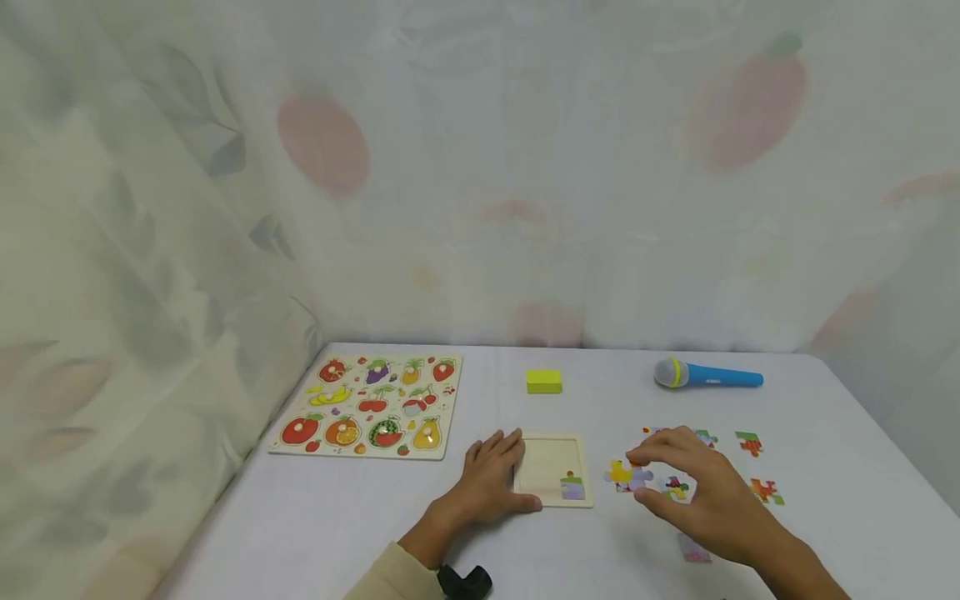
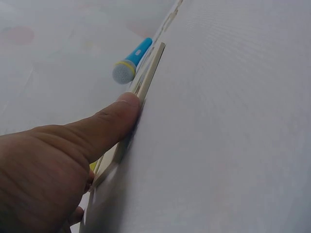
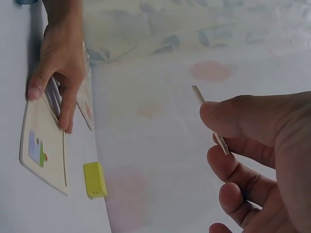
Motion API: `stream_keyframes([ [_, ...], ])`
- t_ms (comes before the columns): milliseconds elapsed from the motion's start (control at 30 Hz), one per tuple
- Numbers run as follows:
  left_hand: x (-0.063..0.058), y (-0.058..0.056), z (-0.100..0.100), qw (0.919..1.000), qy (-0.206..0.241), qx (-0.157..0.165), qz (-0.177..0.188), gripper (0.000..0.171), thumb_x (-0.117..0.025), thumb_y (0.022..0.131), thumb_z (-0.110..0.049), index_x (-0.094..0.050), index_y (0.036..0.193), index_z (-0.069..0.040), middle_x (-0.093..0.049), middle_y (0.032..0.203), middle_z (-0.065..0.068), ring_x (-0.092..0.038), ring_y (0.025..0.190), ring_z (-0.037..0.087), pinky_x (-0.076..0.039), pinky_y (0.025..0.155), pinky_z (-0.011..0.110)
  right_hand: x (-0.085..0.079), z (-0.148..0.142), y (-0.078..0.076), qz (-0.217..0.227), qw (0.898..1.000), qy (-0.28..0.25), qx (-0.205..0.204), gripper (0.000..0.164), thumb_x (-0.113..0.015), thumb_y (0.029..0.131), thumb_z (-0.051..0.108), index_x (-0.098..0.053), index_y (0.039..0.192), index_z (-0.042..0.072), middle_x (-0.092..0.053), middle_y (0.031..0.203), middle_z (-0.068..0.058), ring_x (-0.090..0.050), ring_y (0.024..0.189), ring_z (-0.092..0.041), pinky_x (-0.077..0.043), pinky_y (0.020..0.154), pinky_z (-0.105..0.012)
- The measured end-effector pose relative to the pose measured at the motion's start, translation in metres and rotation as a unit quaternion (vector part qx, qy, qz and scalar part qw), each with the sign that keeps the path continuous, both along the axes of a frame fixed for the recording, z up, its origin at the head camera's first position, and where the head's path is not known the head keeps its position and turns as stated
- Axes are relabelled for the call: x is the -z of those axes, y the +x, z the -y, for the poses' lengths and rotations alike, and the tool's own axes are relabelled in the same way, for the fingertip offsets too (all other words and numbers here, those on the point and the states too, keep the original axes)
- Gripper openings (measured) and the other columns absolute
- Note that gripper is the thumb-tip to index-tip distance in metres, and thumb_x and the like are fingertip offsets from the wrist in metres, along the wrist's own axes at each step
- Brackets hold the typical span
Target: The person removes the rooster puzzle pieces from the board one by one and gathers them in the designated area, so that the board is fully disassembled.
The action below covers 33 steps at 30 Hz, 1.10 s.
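My left hand (image 1: 487, 479) rests at the left side of a square wooden puzzle tray (image 1: 542, 462), thumb along the near edge and fingers on the left rim. One purple-and-green puzzle piece (image 1: 572, 489) lies in the tray's near right corner. Between right thumb and fingertips, my right hand (image 1: 712, 496) pinches a yellow-and-purple puzzle piece (image 1: 619, 472), raised to the right of the tray. From the right wrist, this thin piece (image 3: 223, 144) shows edge-on. Other pieces lie around and beneath the right hand, among them a purple one (image 1: 694, 550) and an orange-and-green one (image 1: 767, 492).
A fruit puzzle board (image 1: 360, 446) lies at the left of the white table (image 1: 315, 517). Behind the tray sits a yellow block (image 1: 543, 382). At the back right is a blue toy microphone (image 1: 720, 376). Patterned cloth (image 1: 480, 183) hangs behind the table.
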<state>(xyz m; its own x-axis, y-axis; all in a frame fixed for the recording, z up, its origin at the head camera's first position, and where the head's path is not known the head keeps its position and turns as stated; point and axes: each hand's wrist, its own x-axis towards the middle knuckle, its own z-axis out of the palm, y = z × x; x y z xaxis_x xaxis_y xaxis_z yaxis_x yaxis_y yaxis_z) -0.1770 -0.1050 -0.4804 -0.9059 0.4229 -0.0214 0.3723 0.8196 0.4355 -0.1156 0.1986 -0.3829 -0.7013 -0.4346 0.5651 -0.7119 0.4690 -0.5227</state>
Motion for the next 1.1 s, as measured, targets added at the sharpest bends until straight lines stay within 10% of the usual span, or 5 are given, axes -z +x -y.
stream_keyframes([
  [1100,-0.001,0.002,-0.001,0.9999,-0.008,-0.004,-0.005,0.098,-0.077,0.073,-0.057,-0.039,0.148,-0.006,-0.029,0.155,0.004,-0.02,0.141,0.03,-0.013,0.109,0.054,0.037,-0.092,0.021,-0.01,0.997,0.044,0.056,0.053,-0.084,0.065,-0.005,-0.069,0.111,0.016,-0.059,0.109,0.01,-0.048,0.107,0.0,-0.034,0.086,-0.008],
])
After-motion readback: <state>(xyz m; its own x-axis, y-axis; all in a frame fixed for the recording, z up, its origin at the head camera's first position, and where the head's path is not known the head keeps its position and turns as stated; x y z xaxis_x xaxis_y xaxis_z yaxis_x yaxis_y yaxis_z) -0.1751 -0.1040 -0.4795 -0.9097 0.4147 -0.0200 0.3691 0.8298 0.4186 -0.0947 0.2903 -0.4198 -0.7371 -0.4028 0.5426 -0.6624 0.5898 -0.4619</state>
